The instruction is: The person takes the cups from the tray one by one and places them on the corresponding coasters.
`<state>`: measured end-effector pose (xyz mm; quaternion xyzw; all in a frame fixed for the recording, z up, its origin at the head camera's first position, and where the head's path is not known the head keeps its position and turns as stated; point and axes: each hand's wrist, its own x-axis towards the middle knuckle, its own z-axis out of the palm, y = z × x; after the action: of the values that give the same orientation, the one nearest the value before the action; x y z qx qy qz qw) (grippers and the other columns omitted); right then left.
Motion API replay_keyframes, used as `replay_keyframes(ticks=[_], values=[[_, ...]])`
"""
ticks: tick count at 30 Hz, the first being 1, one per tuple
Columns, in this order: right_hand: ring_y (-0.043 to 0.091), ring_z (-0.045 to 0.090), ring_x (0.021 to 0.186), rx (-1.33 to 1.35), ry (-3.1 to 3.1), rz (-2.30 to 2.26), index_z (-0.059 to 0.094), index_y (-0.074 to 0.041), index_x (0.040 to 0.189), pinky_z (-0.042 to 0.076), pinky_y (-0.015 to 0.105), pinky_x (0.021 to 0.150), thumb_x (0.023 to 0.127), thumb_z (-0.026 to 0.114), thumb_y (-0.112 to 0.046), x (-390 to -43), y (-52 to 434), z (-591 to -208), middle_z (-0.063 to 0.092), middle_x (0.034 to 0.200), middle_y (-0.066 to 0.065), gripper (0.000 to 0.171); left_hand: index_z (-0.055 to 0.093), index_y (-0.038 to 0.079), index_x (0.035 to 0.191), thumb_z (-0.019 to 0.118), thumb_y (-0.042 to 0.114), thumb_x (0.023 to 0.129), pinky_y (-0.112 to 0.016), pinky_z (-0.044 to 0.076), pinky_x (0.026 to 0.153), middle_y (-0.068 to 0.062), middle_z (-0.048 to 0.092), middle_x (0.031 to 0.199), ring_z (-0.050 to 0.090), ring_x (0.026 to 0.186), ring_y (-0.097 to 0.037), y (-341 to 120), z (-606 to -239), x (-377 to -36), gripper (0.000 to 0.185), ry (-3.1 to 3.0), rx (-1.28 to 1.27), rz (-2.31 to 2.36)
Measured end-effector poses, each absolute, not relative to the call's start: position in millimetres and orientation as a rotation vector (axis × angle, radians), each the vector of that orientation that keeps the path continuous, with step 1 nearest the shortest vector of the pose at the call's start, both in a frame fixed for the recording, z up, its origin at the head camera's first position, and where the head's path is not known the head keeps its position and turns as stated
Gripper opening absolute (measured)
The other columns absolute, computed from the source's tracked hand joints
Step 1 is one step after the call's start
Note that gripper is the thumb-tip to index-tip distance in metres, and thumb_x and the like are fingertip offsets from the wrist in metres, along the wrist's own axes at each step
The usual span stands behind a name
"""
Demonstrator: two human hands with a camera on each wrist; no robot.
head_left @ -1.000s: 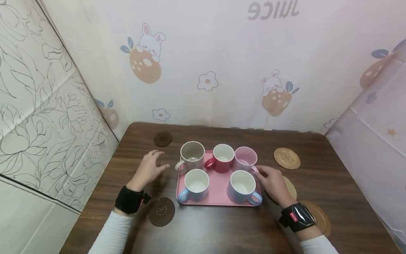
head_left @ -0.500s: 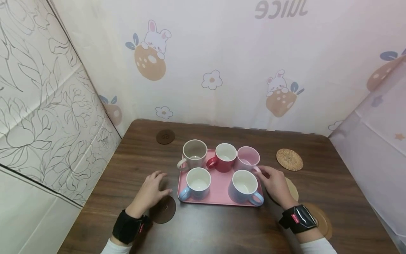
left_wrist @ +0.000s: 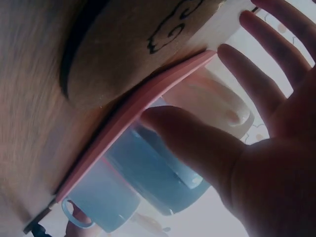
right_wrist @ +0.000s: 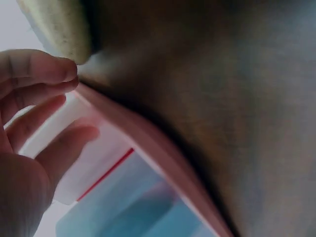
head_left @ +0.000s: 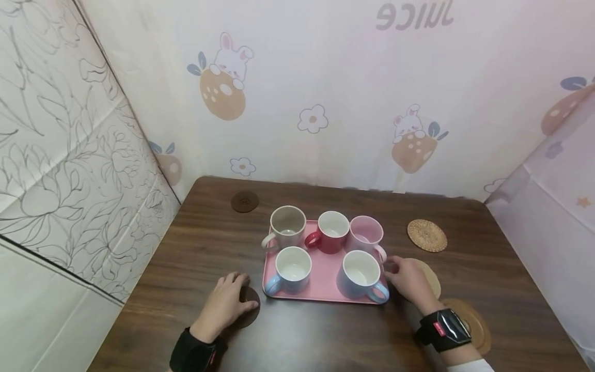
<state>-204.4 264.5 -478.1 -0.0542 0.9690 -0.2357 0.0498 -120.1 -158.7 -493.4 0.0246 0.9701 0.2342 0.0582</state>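
Five glossy ceramic mugs on one rectangular pink tray [head_left: 321,289] at table [head_left: 325,336] centre: beige mug [head_left: 287,226], red mug [head_left: 332,231], pink mug [head_left: 365,235] behind; two blue mugs [head_left: 292,268] in front. Five round coasters: two dark brown, one woven, two tan. Left hand [head_left: 228,305], fingers spread flat over near dark coaster [head_left: 250,306], just left of tray. Right hand [head_left: 409,278], fingers loosely bent, at tray's right edge; contact unclear.

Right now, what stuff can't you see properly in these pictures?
- Dark coaster: head view, the left hand covers most of it.
- Pale coaster: head view, partly behind the right hand.
- Right fingertips touching the pink tray or not: right wrist view too blurred.
- Mugs: both wrist views show only blurry parts.
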Motion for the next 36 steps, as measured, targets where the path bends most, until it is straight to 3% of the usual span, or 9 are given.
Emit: replay_keyframes(ticks=[4,12,16,21,36], values=[[0.02,0.057,0.068,-0.137,2.957,-0.7,0.065,0.009,0.106,0.048,0.035,0.06,0.083,0.07,-0.011,-201,262,-485,0.068,0.079,0.013,0.031,0.06,0.004,0.125,0.085,0.038,0.071,-0.055,0.05,0.088,-0.019,0.059,0.126,0.054,0.113,-0.038,-156,-491,-114,0.068,2.918,0.108,0.657],[0.027,0.063,0.074,-0.158,2.986,-0.691,0.071,0.008,0.095,0.051,0.045,0.068,0.084,0.066,-0.01,-202,258,-490,0.072,0.086,0.019,0.022,0.059,0.002,0.125,0.091,0.038,0.061,-0.057,0.053,0.077,-0.023,0.055,0.127,0.052,0.113,-0.043,-154,-489,-111,0.08,2.896,0.147,0.516],[0.02,0.055,0.063,-0.15,3.001,-0.698,0.072,0.002,0.082,0.044,0.035,0.058,0.085,0.064,-0.012,-201,255,-491,0.068,0.07,0.01,0.016,0.059,0.001,0.124,0.092,0.033,0.061,-0.056,0.054,0.073,-0.023,0.055,0.125,0.052,0.111,-0.042,-152,-493,-110,0.078,2.918,0.141,0.505],[0.014,0.045,0.052,-0.086,2.991,-0.713,0.065,-0.005,0.064,0.035,0.027,0.049,0.085,0.062,-0.012,-201,250,-491,0.054,0.054,0.0,0.022,0.06,0.0,0.123,0.092,0.029,0.063,-0.055,0.053,0.071,-0.022,0.056,0.122,0.052,0.11,-0.041,-152,-497,-110,0.074,2.949,0.117,0.513],[0.014,0.052,0.047,0.027,2.903,-0.748,0.065,-0.004,0.067,0.043,0.028,0.044,0.088,0.059,-0.011,-199,247,-491,0.055,0.054,0.002,0.023,0.059,0.001,0.124,0.09,0.031,0.065,-0.056,0.053,0.073,-0.021,0.055,0.122,0.052,0.108,-0.039,-152,-500,-112,0.073,2.942,0.073,0.46]])
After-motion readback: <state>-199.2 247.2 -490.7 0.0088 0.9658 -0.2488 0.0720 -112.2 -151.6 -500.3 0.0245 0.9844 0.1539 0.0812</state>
